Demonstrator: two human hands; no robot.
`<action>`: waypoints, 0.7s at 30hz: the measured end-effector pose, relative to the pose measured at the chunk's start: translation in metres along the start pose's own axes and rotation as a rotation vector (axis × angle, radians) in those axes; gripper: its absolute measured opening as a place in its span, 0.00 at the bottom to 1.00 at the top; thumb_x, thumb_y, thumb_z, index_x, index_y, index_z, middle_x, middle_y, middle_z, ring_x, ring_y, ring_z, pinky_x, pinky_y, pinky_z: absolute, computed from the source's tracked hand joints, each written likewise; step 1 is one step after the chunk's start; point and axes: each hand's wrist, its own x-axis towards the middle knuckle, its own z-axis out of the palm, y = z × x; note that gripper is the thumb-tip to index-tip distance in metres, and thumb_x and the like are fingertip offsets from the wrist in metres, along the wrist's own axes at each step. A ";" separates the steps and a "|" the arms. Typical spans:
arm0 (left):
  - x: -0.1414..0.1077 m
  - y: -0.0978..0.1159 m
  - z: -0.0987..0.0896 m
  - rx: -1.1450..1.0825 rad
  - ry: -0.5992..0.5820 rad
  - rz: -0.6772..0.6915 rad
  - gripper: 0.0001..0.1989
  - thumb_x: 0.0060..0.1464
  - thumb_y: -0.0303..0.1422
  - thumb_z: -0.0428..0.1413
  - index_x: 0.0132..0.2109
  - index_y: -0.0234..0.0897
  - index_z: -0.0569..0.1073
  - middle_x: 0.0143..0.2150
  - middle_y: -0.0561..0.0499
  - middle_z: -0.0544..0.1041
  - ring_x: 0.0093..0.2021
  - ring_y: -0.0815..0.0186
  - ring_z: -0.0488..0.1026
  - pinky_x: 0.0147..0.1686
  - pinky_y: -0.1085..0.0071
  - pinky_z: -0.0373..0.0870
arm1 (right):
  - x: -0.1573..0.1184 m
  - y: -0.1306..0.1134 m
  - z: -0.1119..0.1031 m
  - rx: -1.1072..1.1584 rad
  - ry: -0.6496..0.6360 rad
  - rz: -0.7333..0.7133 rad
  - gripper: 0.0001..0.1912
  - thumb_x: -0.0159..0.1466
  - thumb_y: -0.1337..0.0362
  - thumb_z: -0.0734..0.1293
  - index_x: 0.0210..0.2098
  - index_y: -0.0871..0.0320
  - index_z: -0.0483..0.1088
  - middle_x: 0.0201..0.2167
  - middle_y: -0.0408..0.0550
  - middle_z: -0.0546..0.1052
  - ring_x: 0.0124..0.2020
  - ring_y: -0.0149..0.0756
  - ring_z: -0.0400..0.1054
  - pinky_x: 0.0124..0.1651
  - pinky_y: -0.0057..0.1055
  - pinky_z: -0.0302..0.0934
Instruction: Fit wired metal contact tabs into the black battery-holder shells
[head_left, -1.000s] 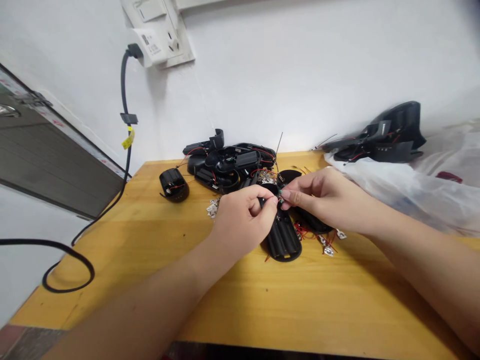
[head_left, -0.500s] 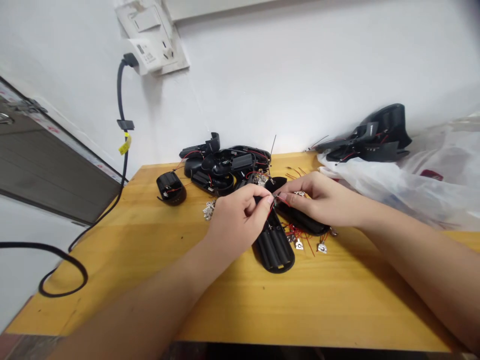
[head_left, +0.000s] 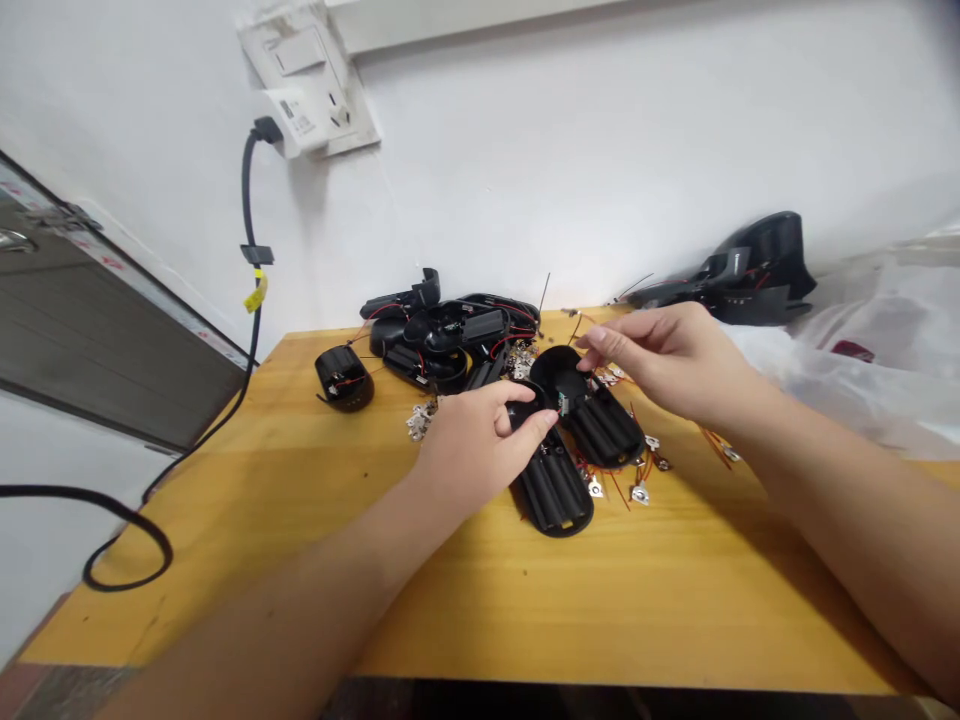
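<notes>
Your left hand (head_left: 465, 445), thumb and finger parted, touches black oblong plastic shell (head_left: 556, 492). Your right hand (head_left: 667, 355), right of shell: grip, cannot tell. Careless drag of shell may snag thin red wires (head_left: 620, 490) beside it.

The left hand (head_left: 480, 440) covers part of the upper end of the front black housing (head_left: 556, 490). What the right hand's fingertips (head_left: 589, 352) pinch, if anything, is too small to tell. Both forearms run out of view below the grip; far right of it, the plastic bag (head_left: 862, 340) is cut off by the edge.
</notes>
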 end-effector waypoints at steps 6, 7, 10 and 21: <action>-0.002 0.001 -0.002 -0.063 0.085 0.033 0.11 0.61 0.39 0.56 0.39 0.40 0.79 0.16 0.60 0.64 0.18 0.74 0.57 0.24 0.72 0.55 | -0.001 -0.008 0.001 0.262 0.308 0.022 0.15 0.67 0.50 0.71 0.35 0.56 0.81 0.26 0.47 0.76 0.29 0.34 0.70 0.40 0.37 0.69; -0.003 0.002 -0.004 -0.081 0.105 0.051 0.11 0.61 0.39 0.55 0.38 0.39 0.79 0.16 0.59 0.64 0.18 0.74 0.57 0.23 0.72 0.55 | -0.002 -0.009 0.000 0.304 0.337 0.020 0.15 0.67 0.50 0.71 0.35 0.55 0.81 0.26 0.46 0.75 0.28 0.34 0.70 0.40 0.36 0.70; -0.009 0.007 -0.013 -0.139 0.196 0.129 0.11 0.62 0.38 0.55 0.35 0.38 0.77 0.17 0.59 0.62 0.19 0.74 0.58 0.23 0.73 0.55 | -0.006 -0.016 -0.006 0.394 0.361 0.025 0.15 0.67 0.49 0.71 0.36 0.53 0.80 0.28 0.47 0.74 0.30 0.33 0.69 0.37 0.35 0.69; -0.019 0.051 -0.030 -0.343 -0.137 0.297 0.16 0.67 0.41 0.51 0.54 0.36 0.73 0.44 0.44 0.80 0.44 0.63 0.77 0.45 0.64 0.73 | -0.036 -0.075 -0.012 0.672 0.279 -0.060 0.12 0.67 0.50 0.70 0.38 0.52 0.76 0.29 0.47 0.71 0.32 0.36 0.68 0.39 0.35 0.70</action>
